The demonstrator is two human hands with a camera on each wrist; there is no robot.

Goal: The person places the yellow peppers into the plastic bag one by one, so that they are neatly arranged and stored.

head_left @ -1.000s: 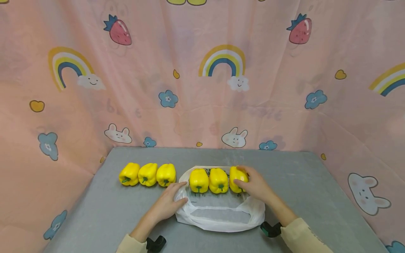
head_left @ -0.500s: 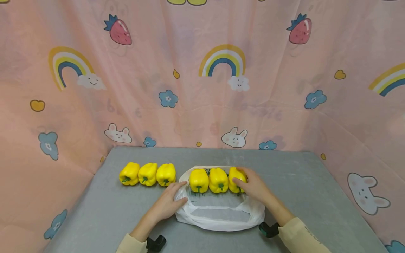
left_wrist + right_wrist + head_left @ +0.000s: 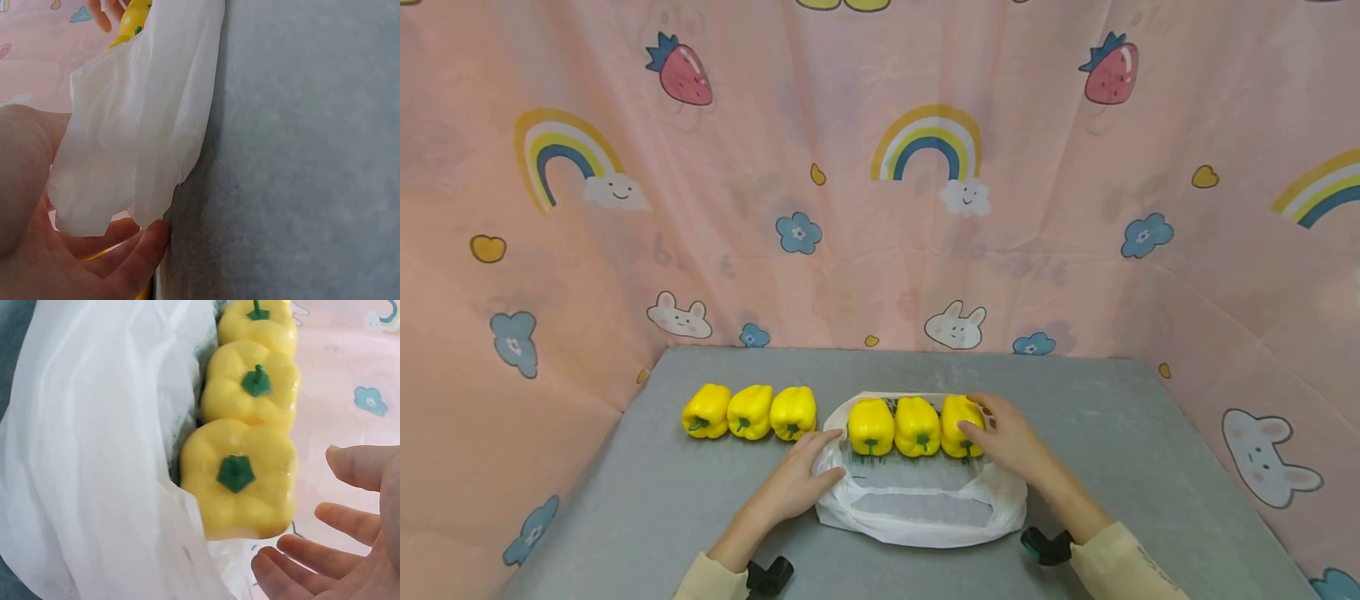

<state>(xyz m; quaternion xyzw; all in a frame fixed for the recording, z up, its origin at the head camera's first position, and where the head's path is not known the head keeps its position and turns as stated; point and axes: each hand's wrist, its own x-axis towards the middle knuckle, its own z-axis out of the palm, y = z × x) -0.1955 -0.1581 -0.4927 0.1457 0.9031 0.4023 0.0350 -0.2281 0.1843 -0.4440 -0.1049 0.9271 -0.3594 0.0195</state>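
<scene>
Pointing its stem (image 3: 236,474) nearward, the rightmost pepper (image 3: 958,426) ends a crosswise row (image 3: 917,427).

Setting: curtained booth (image 3: 1225,317); wider room indeterminable.
Grey table (image 3: 1112,467): surface inside the booth.
Pink curtain (image 3: 880,275): behind and at both sides of the grey table, with rainbow (image 3: 927,129) and rabbit prints (image 3: 953,332).

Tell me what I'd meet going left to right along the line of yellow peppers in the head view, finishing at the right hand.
First yellow pepper → second yellow pepper → third yellow pepper → fourth yellow pepper → fifth yellow pepper → sixth yellow pepper → right hand.
</scene>
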